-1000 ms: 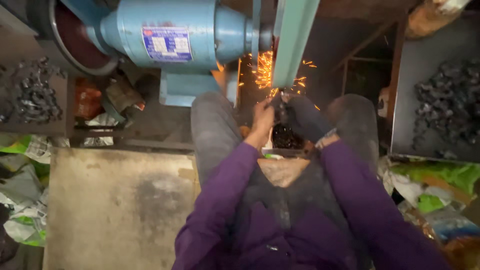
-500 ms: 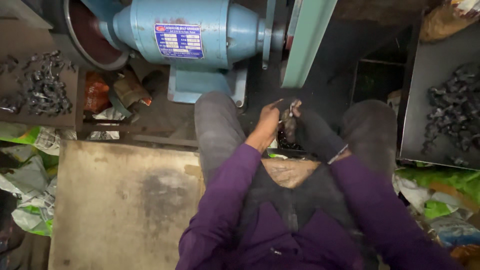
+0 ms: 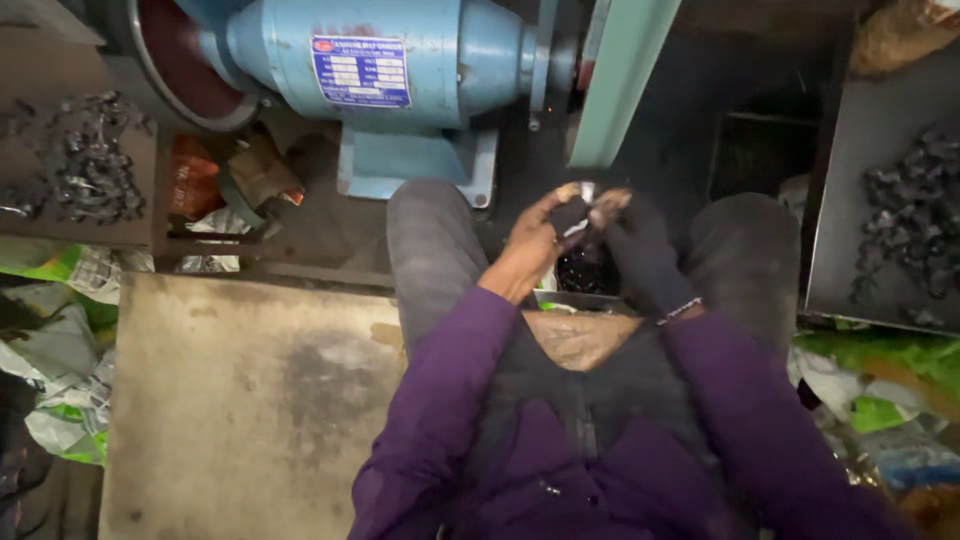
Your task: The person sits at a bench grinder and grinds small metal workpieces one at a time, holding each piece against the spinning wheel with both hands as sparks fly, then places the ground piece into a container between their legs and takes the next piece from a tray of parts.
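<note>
- A blue bench grinder (image 3: 400, 90) sits at the top on a dark, dim floor (image 3: 330, 235).
- A pale, stained slab (image 3: 250, 400) covers the lower left.
- Grey trays (image 3: 880, 170) of dark metal pieces stand at both sides.
- Crumpled green and white wrappers (image 3: 60, 330) lie along the edges.

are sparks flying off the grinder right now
No, no sparks show around the blue grinder; both hands hold a small metal piece together over the lap, away from it.

Small dark metal piece (image 3: 578, 212), between knees
</note>
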### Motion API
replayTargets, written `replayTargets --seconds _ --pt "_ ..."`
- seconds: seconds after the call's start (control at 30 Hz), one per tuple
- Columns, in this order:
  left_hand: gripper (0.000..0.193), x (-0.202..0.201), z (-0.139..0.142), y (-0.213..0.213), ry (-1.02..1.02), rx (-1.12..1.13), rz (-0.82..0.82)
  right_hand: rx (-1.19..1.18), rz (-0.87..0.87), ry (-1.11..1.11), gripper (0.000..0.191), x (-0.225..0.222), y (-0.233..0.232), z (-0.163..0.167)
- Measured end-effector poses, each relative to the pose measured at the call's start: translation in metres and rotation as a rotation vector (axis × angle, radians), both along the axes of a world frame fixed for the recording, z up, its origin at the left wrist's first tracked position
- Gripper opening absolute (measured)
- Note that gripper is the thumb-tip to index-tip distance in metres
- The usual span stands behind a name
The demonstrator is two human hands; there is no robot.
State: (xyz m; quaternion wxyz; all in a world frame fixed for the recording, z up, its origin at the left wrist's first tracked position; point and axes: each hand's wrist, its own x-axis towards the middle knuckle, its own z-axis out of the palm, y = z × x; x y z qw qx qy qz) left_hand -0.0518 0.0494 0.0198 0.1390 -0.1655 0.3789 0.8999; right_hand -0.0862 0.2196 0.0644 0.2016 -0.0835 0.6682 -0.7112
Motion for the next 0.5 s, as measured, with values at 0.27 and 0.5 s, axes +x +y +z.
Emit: replayTargets --seconds 0.27,0.5 --pt "0.048 -0.01 -0.024 0.015 -0.357 -0.099 0.241 -0.038 0.012 -0.205 0.025 0.005 -0.005 -0.006" --pt "0.05 -0.002 0.003 0.043 0.123 0.151 0.064 0.011 -0.22 -0.157 0.026 -0.028 -0.008 -0.02"
